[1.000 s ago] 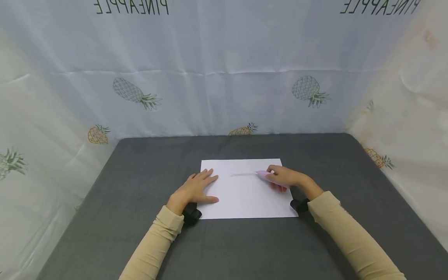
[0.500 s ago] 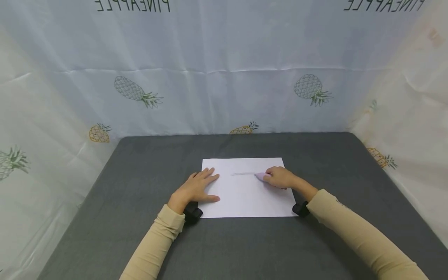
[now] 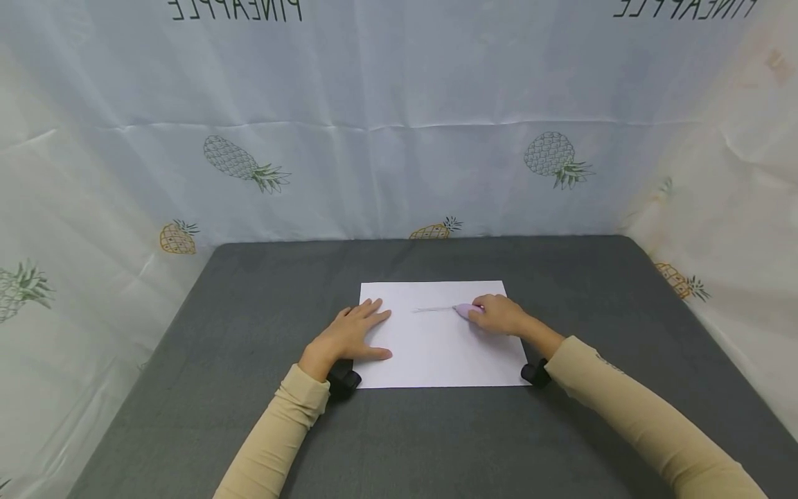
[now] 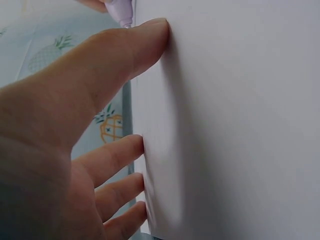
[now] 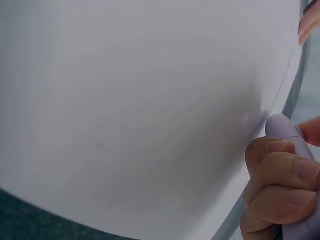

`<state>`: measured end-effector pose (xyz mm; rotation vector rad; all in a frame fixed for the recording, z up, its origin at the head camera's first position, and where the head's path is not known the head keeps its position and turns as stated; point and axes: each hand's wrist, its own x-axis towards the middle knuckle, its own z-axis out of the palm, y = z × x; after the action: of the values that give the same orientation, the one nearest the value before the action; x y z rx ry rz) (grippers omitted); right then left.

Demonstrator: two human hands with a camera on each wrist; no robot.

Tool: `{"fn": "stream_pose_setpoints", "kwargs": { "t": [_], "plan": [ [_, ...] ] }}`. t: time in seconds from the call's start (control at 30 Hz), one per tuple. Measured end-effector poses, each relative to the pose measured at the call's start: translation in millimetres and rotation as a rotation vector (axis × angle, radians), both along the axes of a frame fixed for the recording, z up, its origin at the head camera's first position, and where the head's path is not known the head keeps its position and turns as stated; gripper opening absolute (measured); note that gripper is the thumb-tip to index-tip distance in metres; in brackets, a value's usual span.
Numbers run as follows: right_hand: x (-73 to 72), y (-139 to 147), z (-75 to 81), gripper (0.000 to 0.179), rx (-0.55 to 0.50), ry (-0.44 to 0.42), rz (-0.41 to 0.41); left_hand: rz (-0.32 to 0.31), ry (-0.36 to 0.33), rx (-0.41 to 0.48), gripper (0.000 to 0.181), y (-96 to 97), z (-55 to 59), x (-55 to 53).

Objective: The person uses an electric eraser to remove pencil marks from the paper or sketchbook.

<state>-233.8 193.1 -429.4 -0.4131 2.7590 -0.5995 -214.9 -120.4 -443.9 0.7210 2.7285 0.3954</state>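
A white sheet of paper (image 3: 439, 353) lies on the dark grey table. My left hand (image 3: 349, 335) rests on its left side with fingers and thumb spread; the left wrist view shows the thumb (image 4: 142, 47) on the paper. At the sheet's right side, my right hand (image 3: 499, 315) grips a thick lavender pen (image 3: 464, 310), its pointed tip at the right end of thin, nearly level lines (image 3: 433, 309). Up close in the right wrist view, curled fingers (image 5: 282, 180) wrap the pen (image 5: 282, 127); its tip is not clearly visible there.
The grey tabletop (image 3: 399, 443) spreads around the paper. Behind and beside it hangs a pale curtain (image 3: 386, 173) printed with pineapples. Black bands with small boxes (image 3: 344, 380) sit on both wrists.
The right hand has rolled over, its lower fingers now hidden beneath it, while still gripping the pen. Its tip has shifted slightly, staying near the line's right end. The left hand stays put.
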Motion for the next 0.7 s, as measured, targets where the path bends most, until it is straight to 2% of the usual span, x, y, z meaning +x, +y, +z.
{"fn": "stream_pose_setpoints", "kwargs": {
  "t": [0.13,0.27,0.33,0.4,0.5,0.7],
  "plan": [
    [0.9,1.8,-1.0,0.038,-0.046,-0.031,-0.005,0.003,-0.006,-0.001,0.082,0.3,0.2,0.2],
    [1.1,3.2,-2.1,0.034,-0.163,-0.172,-0.063,0.006,-0.01,0.005,0.081,0.3,0.9,0.7],
    [0.9,2.6,-2.0,0.032,-0.216,-0.258,-0.127,0.006,-0.01,0.008,0.081,0.1,0.8,0.9],
    [0.9,1.3,-1.1,0.033,-0.245,-0.304,-0.172,0.006,-0.009,0.01,0.082,0.1,0.5,0.8],
    [2.1,-1.0,1.5,0.032,-0.27,-0.345,-0.229,0.003,-0.007,0.007,0.082,0.1,0.3,0.6],
    [4.6,-4.5,4.8,0.033,-0.292,-0.383,-0.263,0.0,-0.008,0.005,0.081,-0.3,-0.1,0.4]
  ]
}}
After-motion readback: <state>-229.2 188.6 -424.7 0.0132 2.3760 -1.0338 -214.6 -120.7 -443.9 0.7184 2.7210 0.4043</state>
